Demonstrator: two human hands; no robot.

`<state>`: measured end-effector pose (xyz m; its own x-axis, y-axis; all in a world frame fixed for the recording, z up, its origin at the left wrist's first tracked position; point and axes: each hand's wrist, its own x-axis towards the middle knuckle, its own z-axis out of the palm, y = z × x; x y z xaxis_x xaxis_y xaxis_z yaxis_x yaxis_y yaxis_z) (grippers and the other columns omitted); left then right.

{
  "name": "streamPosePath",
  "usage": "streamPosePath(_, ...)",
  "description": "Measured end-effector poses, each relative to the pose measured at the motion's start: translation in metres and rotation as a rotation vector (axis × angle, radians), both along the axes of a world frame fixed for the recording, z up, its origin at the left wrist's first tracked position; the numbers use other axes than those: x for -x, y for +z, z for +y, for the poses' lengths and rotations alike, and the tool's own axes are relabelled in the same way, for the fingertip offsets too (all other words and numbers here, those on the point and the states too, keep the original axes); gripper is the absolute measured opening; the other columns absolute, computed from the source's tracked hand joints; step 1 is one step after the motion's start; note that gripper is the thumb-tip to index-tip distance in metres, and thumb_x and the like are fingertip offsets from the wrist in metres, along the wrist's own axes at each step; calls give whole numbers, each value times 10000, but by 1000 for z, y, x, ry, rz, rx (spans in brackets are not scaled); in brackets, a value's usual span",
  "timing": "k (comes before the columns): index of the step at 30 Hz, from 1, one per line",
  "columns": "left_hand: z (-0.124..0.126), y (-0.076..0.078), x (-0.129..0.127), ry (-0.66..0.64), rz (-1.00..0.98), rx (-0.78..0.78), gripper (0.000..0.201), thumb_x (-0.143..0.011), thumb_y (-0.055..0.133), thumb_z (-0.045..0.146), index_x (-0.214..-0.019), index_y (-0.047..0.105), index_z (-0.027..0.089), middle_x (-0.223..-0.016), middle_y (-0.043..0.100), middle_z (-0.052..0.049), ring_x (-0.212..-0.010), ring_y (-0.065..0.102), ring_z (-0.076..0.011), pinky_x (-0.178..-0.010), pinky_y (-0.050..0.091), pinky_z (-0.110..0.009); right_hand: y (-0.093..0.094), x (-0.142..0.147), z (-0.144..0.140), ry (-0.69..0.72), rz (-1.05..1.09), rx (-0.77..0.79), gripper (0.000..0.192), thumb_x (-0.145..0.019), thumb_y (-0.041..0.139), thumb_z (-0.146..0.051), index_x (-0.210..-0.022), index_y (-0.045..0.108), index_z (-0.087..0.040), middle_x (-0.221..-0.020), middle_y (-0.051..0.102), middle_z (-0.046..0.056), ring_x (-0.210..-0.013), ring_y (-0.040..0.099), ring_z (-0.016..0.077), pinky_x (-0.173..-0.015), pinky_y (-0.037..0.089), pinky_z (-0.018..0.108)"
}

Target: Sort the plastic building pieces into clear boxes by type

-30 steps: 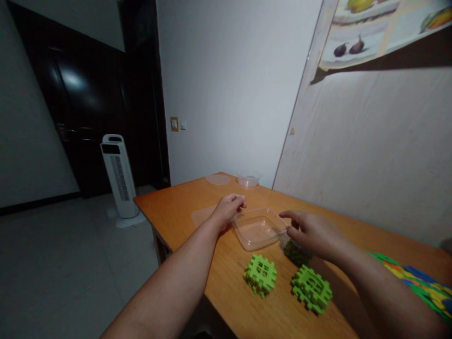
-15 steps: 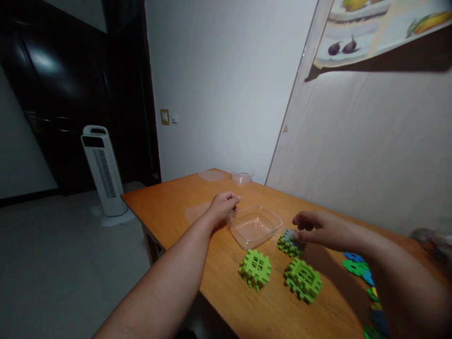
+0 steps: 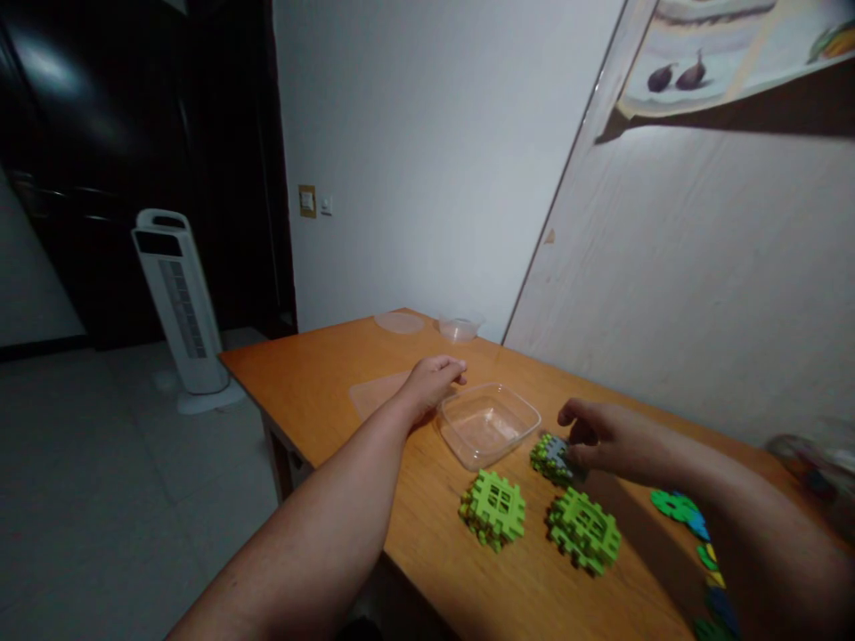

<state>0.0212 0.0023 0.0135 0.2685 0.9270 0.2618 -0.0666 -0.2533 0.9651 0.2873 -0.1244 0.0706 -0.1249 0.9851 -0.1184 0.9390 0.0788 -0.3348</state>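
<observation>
My left hand (image 3: 434, 385) is beside the left rim of a clear plastic container (image 3: 489, 427); its fingers are loosely curled, with nothing visible in them. Whether it touches the rim I cannot tell. My right hand (image 3: 596, 434) hovers, thumb and fingers apart, at a stack of grey and green notched building pieces (image 3: 553, 456). The fingertips partly cover that stack, so contact is unclear. Closer to me, a green notched stack (image 3: 494, 509) and a second green notched stack (image 3: 583, 531) sit on the wooden table (image 3: 427, 499).
A clear flat lid (image 3: 374, 392) lies left of the container. Farther back are a round lid (image 3: 399, 322) and a clear bowl (image 3: 459, 328). Blue, green and yellow pieces (image 3: 678, 506) lie at the right, partly behind my forearm. A white tower appliance (image 3: 177, 307) stands on the floor.
The view has shifted slightly, so most things sit a little differently in it. My left fingers look somewhat more extended; my right hand stays by the grey and green stack.
</observation>
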Motion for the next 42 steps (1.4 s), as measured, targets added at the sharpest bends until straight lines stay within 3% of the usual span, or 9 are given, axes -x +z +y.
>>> streamPosePath(9,1,-2,-3,-54,-31,53,372,-786,595,491,-854,668,132,-821,672,-82,-698,563,-144,-649,409,-259,5,7,-9,18,-86,-9,528,-725,691,-498,-1140,554,-200,-992,696,82,-880,648,238,-715,473,306)
streamPosePath(18,-1,0,-5,-81,-71,111,478,-790,558,592,-902,662,139,-843,688,-98,-697,565,-162,-660,397,-272,11,10,-7,16,-102,-96,286,-766,626,-364,-995,594,-196,-875,692,64,-789,626,215,-673,469,302)
streamPosePath(25,-3,1,-5,-100,-65,142,608,-797,471,698,-945,666,141,-865,707,-129,-759,604,-220,-717,419,-327,29,59,4,75,118,-191,392,-807,598,-371,-1150,561,-183,-974,689,78,-890,631,207,-729,494,294)
streamPosePath(32,-2,0,-4,-112,-53,113,694,-792,398,764,-928,680,145,-828,716,-126,-812,623,-244,-780,423,-353,2,105,50,89,44,25,397,-755,660,-327,-1114,592,-174,-860,709,52,-714,642,175,-588,445,251)
streamPosePath(37,0,-1,-5,-129,-62,114,721,-781,389,783,-920,693,144,-825,719,-123,-845,627,-250,-807,427,-354,-9,122,60,139,-132,13,358,-702,697,-334,-1017,646,-170,-838,705,56,-704,633,184,-563,415,246)
streamPosePath(42,0,-1,-6,-125,-66,110,722,-781,394,782,-917,693,139,-828,719,-122,-851,628,-251,-803,432,-353,-13,128,59,141,-113,-37,277,-768,623,-284,-1016,641,-163,-834,703,67,-691,636,171,-572,429,248)
